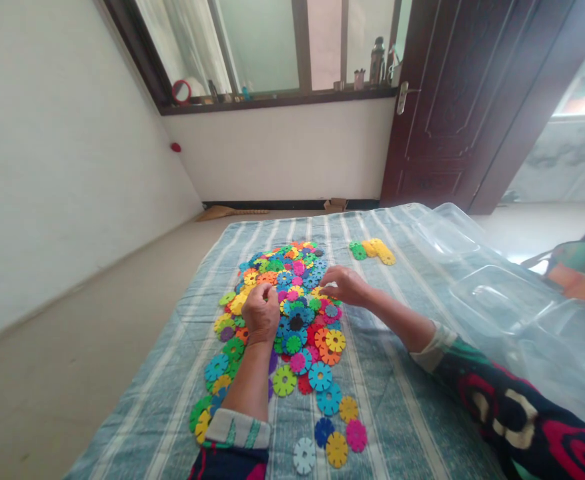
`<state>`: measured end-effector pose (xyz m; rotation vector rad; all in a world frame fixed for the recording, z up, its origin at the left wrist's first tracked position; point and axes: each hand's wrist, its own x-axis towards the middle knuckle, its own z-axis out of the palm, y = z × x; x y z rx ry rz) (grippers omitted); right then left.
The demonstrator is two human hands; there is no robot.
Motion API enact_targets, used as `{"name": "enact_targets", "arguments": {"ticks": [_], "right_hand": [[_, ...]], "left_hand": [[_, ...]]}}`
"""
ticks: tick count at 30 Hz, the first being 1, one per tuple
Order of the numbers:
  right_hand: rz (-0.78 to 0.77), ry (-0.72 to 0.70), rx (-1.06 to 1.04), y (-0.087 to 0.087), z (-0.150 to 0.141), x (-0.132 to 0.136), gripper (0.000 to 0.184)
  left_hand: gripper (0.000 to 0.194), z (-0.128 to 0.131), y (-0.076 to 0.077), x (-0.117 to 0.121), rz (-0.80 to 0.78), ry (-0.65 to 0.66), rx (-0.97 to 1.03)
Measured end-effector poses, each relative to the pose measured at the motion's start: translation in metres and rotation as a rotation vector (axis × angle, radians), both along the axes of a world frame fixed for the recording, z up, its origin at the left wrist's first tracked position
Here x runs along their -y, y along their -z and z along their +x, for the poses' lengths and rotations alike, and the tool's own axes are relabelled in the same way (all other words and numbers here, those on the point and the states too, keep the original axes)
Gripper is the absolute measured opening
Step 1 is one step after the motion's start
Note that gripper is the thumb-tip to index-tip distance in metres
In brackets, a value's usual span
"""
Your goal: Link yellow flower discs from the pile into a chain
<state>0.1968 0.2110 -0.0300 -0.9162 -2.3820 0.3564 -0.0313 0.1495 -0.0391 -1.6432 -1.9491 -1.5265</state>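
discs (285,381): prob. light, stiff; we'd pinch rims
l. hand (261,313): discs' 9 o'clock, fingers curled, can't tell if clamped
r. hand (348,287): 2 o'clock, fingers slightly apart

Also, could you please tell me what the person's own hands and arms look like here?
The left hand and right hand wear no gloves, and the wrists are bare. Both sleeves are dark navy with magenta; the right sleeve also shows bold cream and green curving shapes. The left cuff is pale grey with green marks.
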Motion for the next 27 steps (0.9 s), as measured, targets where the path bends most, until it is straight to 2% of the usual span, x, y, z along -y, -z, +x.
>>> {"name": "enact_targets", "arguments": {"ticks": [4,11,14,18,21,24,27], "right_hand": [[0.059,-0.025,0.036,0.007,-0.014,0.017,0.016],[0.026,0.009,-0.017,0.013,-0.02,0.026,0.004],[-0.044,0.033,-0.117,0.012,-0.016,0.021,0.003],[-0.138,0.11,-0.193,0.0,0.003,0.01,0.005],[-0.312,0.155,-0.102,-0.011,0.021,0.007,0.008],[-0.493,0.12,0.025,-0.02,0.032,0.009,0.011],[-0.561,0.081,0.147,-0.022,0.033,0.013,0.012]], "left_hand": [[0.023,0.0,0.0,0.0,-0.012,-0.007,-0.013],[0.024,-0.002,0.004,0.0,-0.037,0.017,-0.016],[0.024,-0.002,0.005,0.0,-0.058,0.008,-0.007],[0.025,-0.001,0.006,-0.001,-0.056,0.011,-0.023],[0.024,0.0,0.005,-0.001,-0.036,0.007,-0.053],[0.022,0.001,0.004,-0.001,-0.009,0.003,-0.096],[0.021,0.002,0.003,-0.001,0.002,0.016,-0.116]]}}
